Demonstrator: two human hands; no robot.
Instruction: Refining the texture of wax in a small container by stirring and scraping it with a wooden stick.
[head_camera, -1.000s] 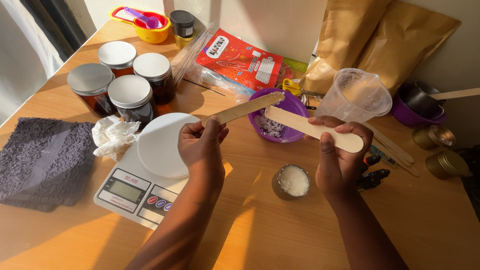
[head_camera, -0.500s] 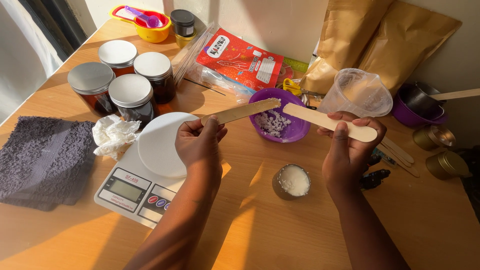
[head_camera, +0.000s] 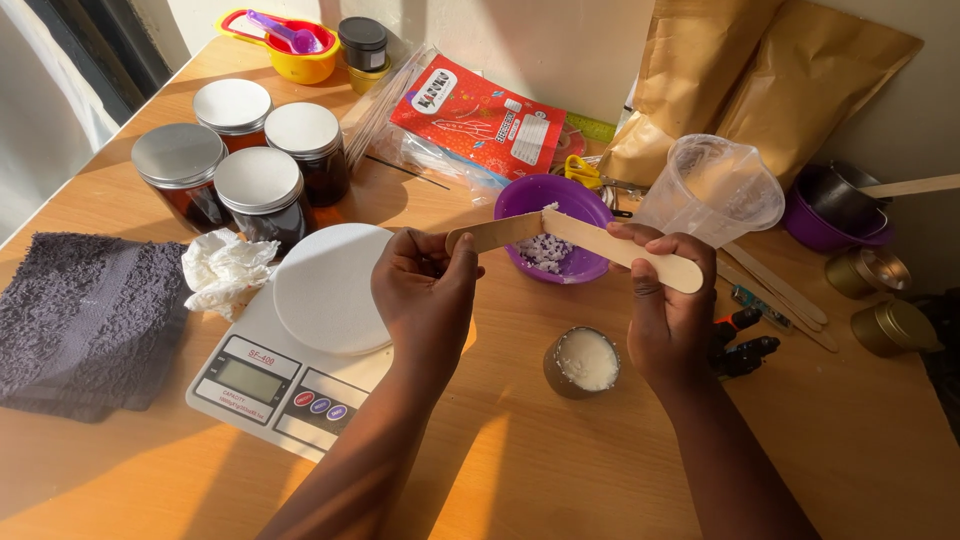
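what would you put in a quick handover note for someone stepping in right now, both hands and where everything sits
Left hand: closed grip on one flat wooden stick, held above the table.
Right hand: closed grip on a second wooden stick; the two sticks meet over the purple bowl, which holds pale bits.
Small round tin filled with white wax sits on the table between the hands.
Kitchen scale with a white round platter is left of the tin, nothing on it.
Done: tin is filled.
Left: neither stick has been laid on the tin yet.
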